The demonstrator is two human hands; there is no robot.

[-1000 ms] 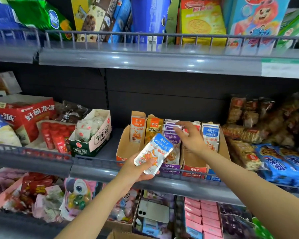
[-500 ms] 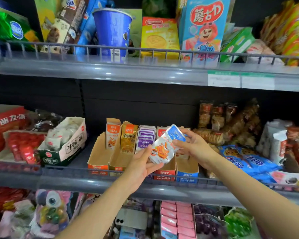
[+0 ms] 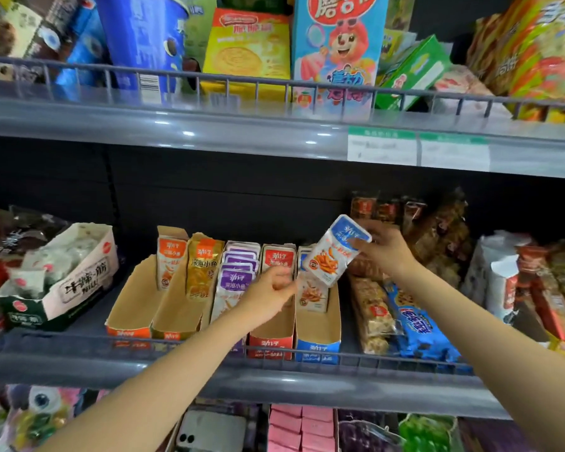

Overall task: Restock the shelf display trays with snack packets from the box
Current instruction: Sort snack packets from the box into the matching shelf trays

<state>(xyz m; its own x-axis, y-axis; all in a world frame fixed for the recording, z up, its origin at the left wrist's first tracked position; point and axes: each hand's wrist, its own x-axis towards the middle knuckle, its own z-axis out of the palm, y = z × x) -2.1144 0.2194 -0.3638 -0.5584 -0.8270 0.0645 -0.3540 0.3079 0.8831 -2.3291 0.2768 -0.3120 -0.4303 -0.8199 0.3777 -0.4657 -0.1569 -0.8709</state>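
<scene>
Snack packet (image 3: 335, 252), blue top and white body, is up in the air in your right hand (image 3: 385, 252). Thumb and fingers pinch its upper right corner. It's tilted, blue end up by the grip, lower end down-left of it. Upper shelf (image 3: 209, 132) runs across well above the grip, loaded with boxes and a blue tub. Middle shelf (image 3: 307, 383) runs below the grip, wire rail along its front. Green-and-white carton (image 3: 62, 288) sits far left of the grip, top open, tilted. A row of five cardboard display trays sits down-left of the grip. Blue tray (image 3: 317, 349) is straight below the snack packet, with one matching packet (image 3: 312, 295) standing at its back; can't tell if the two touch. Red tray (image 3: 269, 345) is just left of that, a red-topped packet (image 3: 278, 257) at its back. Next left are purple-topped packets (image 3: 238, 275) stacked upright, their tray mostly hidden by your left arm. Yellow tray (image 3: 172, 334) and orange tray (image 3: 128, 334) are farthest left of the grip, one packet standing at the back of each. Blue cookie packs (image 3: 421, 324) lie below and right of the grip, and brown snack bags (image 3: 437, 230) sit just behind it. Your left hand (image 3: 268, 291) hangs down-left of the grip, in front of the red and purple trays, fingers loosely curled, blurred, nothing seen in it.
</scene>
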